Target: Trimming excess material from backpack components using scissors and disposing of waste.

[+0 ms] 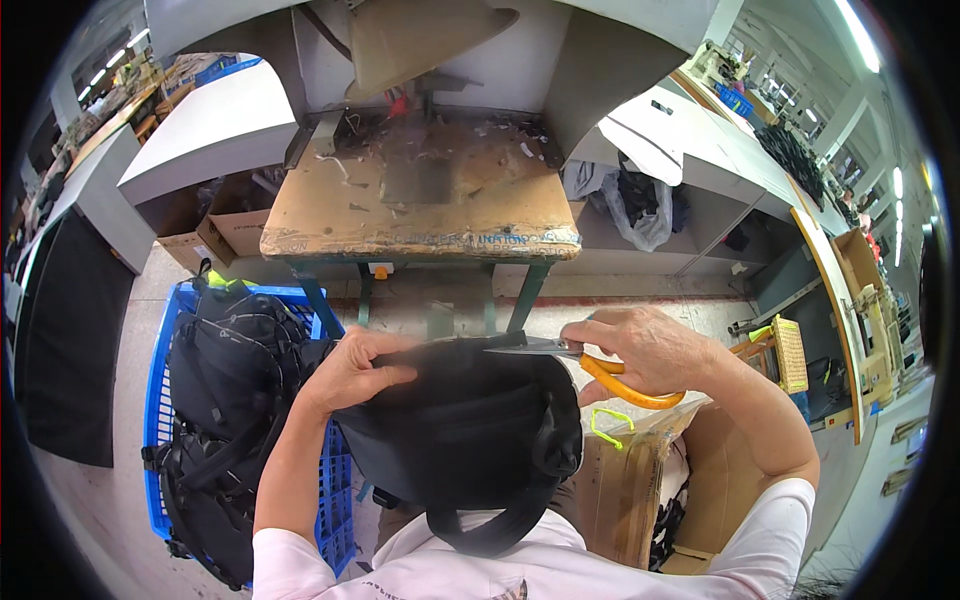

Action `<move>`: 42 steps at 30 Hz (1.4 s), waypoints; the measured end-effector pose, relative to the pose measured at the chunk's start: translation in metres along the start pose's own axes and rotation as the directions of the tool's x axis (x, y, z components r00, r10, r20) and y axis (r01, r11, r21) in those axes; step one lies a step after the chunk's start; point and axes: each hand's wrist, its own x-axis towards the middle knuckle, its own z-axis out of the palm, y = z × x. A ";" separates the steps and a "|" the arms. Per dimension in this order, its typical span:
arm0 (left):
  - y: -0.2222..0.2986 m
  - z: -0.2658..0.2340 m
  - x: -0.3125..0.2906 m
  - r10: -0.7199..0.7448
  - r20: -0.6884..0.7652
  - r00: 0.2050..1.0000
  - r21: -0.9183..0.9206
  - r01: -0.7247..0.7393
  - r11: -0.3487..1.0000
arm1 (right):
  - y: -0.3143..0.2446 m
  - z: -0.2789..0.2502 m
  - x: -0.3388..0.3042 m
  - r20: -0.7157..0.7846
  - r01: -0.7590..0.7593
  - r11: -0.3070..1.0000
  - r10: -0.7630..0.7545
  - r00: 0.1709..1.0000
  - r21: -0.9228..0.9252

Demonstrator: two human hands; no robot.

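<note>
A black fabric bag (pixel 440 430) with a strap looped at its lower end lies across my lap. My left hand (pixel 362 368) grips its upper left edge, thumb and fingers pinched on the cloth. In my right hand (pixel 640 350) is a pair of scissors (pixel 625 388) with orange handles. Their metal blades point left and lie along the bag's top edge, near its right corner. Whether the blades touch the fabric I cannot tell.
On my left, a blue plastic crate (pixel 160 400) holds several black bags (pixel 235 350). Cardboard boxes (pixel 625 490) stand on my right. Ahead is a worn wooden worktable (pixel 420 215) with scraps on it, under a grey cabinet. White benches (pixel 210 130) flank it.
</note>
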 end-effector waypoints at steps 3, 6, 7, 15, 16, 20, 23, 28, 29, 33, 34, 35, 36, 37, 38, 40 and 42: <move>-0.001 0.000 -0.001 -0.029 0.009 1.000 0.002 0.029 1.000 | -0.004 -0.002 0.000 0.044 -0.051 0.998 0.049 0.998 0.035; -0.002 0.003 -0.001 0.078 -0.033 0.996 0.024 -0.077 0.997 | -0.004 0.000 -0.002 0.030 -0.042 0.999 0.042 0.999 -0.003; -0.002 0.004 -0.001 0.082 -0.040 0.996 0.038 -0.081 0.996 | -0.004 -0.001 -0.001 0.031 -0.041 0.999 0.041 0.999 -0.002; -0.002 0.006 -0.003 0.045 0.021 0.999 0.081 -0.047 0.996 | -0.001 0.008 0.007 -0.099 0.130 0.986 -0.141 0.985 -0.107; -0.003 0.006 -0.003 0.034 0.016 0.999 0.081 -0.036 0.996 | -0.001 0.007 0.007 -0.098 0.128 0.986 -0.138 0.986 -0.103; 0.000 0.007 -0.007 0.075 -0.019 0.997 0.091 -0.073 0.993 | 0.000 0.004 0.004 0.083 0.056 0.995 -0.050 0.995 -0.080; -0.004 0.008 -0.007 0.051 0.008 0.999 0.085 -0.052 0.995 | 0.001 0.009 0.002 0.074 0.059 0.997 -0.055 0.996 -0.055; -0.004 0.010 -0.007 0.052 0.017 0.999 0.052 -0.053 0.997 | -0.008 0.010 0.006 -0.013 0.105 0.976 -0.110 0.994 -0.191; -0.004 0.010 -0.008 0.044 0.016 0.999 0.055 -0.045 0.997 | -0.008 0.009 0.009 0.038 0.075 0.986 -0.070 0.997 -0.152; -0.008 0.008 -0.009 0.063 0.011 0.998 0.076 -0.063 0.995 | 0.000 0.014 0.011 0.088 0.103 0.991 -0.095 0.992 -0.084; -0.007 0.008 -0.009 0.062 0.017 0.998 0.076 -0.063 0.995 | 0.001 0.014 0.012 0.090 0.106 0.991 -0.098 0.991 -0.084; -0.007 0.008 -0.008 0.061 0.023 0.998 0.075 -0.063 0.995 | 0.000 0.013 0.012 0.094 0.112 0.986 -0.100 0.991 -0.122; -0.008 0.008 -0.008 0.060 0.021 0.998 0.073 -0.061 0.995 | 0.000 0.012 0.013 0.097 0.117 0.980 -0.102 0.990 -0.161; -0.008 0.007 -0.007 0.057 0.022 0.998 0.070 -0.059 0.996 | 0.001 0.012 0.013 0.100 0.119 0.980 -0.104 0.990 -0.162; -0.008 0.007 -0.008 0.054 0.022 0.998 0.068 -0.055 0.996 | 0.000 0.012 0.014 0.124 0.091 0.987 -0.074 0.990 -0.134; -0.012 0.006 -0.009 0.060 0.015 0.998 0.079 -0.061 0.995 | -0.001 0.013 0.015 0.150 0.066 0.992 -0.049 0.988 -0.110; -0.013 0.004 -0.011 0.072 0.010 0.997 0.092 -0.073 0.993 | 0.000 0.014 0.018 0.090 0.053 0.997 -0.048 0.995 -0.053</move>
